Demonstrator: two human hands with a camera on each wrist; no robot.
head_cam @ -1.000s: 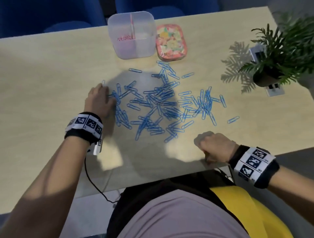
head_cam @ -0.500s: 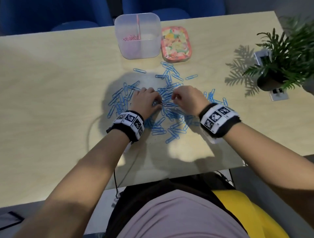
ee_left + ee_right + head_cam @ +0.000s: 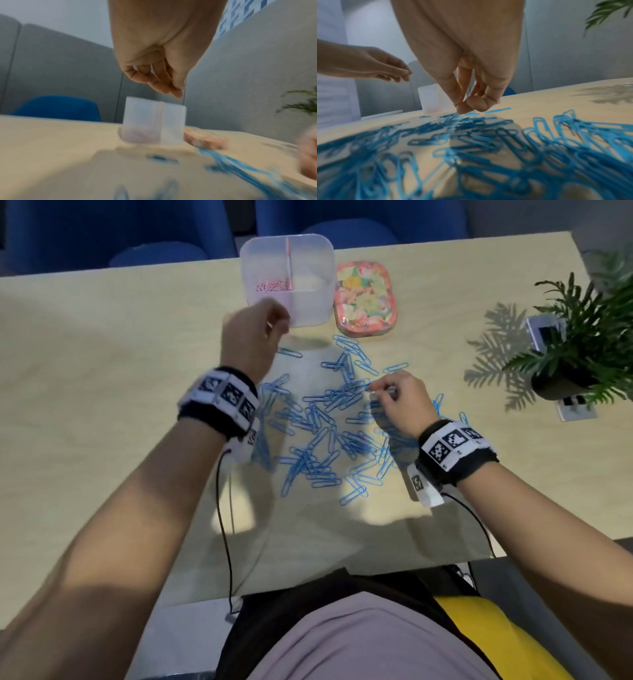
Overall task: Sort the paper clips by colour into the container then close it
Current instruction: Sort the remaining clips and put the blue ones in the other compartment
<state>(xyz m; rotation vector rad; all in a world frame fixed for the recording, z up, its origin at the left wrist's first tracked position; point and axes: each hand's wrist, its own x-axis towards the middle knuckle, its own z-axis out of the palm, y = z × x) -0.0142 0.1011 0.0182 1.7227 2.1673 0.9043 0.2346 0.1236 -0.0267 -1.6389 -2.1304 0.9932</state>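
1. Left hand (image 3: 251, 332) was raised just before the clear divided container (image 3: 318, 302), fingertips pinched together; whatever they held was too small to identify.
2. Right hand (image 3: 397, 402) pinched a blue paper clip (image 3: 373, 386) over the blue clip pile (image 3: 322, 433) on the worktop (image 3: 102, 371).
3. Pink clips (image 3: 272, 285) lay in the container's left compartment; the floral lid (image 3: 364, 294) lay just beside it.

Dim room, with bright patches falling across the pale wooden table (image 3: 102, 371). The person's body and arms cast a broad shadow over the scattered blue paper clips (image 3: 318, 426), and the green potted plant (image 3: 582, 337) throws a sharp fern shadow. The left wrist view is smeared, probably by motion; the right wrist view blurs towards its lower edge.
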